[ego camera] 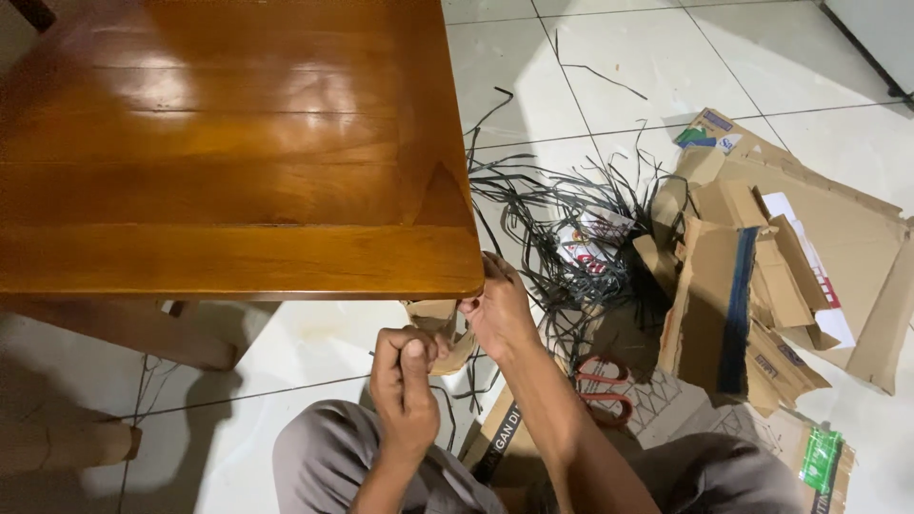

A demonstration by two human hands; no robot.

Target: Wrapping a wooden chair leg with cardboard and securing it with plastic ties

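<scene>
left hand [405, 385]: curled into a loose fist just below the bench corner, thumb pressed over the fingers, pinching what looks like a thin black strip [446, 409] that trails down toward the lap.
right hand [497, 309]: fingers bent and closed on a small torn piece of cardboard [440, 328], held up against the underside edge of the bench.
cardboard piece: brown, crumpled, sitting between the two hands and touching both; part of it is hidden behind the left knuckles.
black strip: the view is dim under the bench edge, so whether it is threaded through the cardboard or only lying against it cannot be told.
bench [228, 143]: polished wooden top, its near right corner directly above the hands (nothing rests on the part in view).
floor [314, 347]: pale tiles, with a tangle of black strips [562, 214] spread beside the bench and flattened cardboard boxes [790, 266] heaped to the right.
scissors [602, 385]: red handles, lying on cardboard near the right forearm, touched by neither hand.
step in hand: by my reading, the strip is being worked free of, or worked onto, the cardboard piece with both hands.
next move calls for: a steady right-hand hold on the cardboard while the left hand draws the strip along its length, gently enough not to tear the board.
</scene>
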